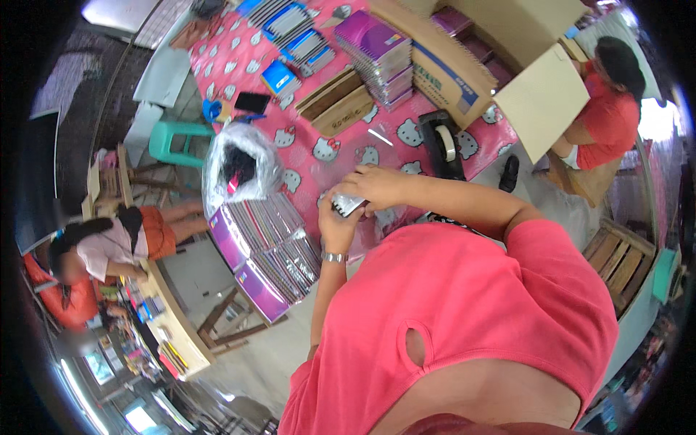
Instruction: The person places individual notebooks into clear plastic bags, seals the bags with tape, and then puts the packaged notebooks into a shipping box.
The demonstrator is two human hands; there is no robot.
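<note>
Both my hands meet over the near edge of the pink tablecloth [290,130]. Between them is a small spiral notebook [348,204] in shiny clear plastic, its dark coil edge facing me. My left hand [336,223] grips it from below and the left, fingers wrapped round it. Across its top lies my right hand [374,185], with the fingers bent and pressed onto the wrapping. Loose clear plastic [373,225] spreads beneath the hands. Close to my left wrist stand packed rows of purple spiral notebooks [233,235]. The notebook's cover is mostly hidden by my fingers.
A black tape dispenser [444,148] stands right of my hands. Beyond are a cardboard tray [336,109], purple notebook stacks [373,43], blue notebooks [290,29] and a large carton [449,80]. A plastic-lined bin [243,159] stands left. One person [609,109] sits right; another [123,246] is left.
</note>
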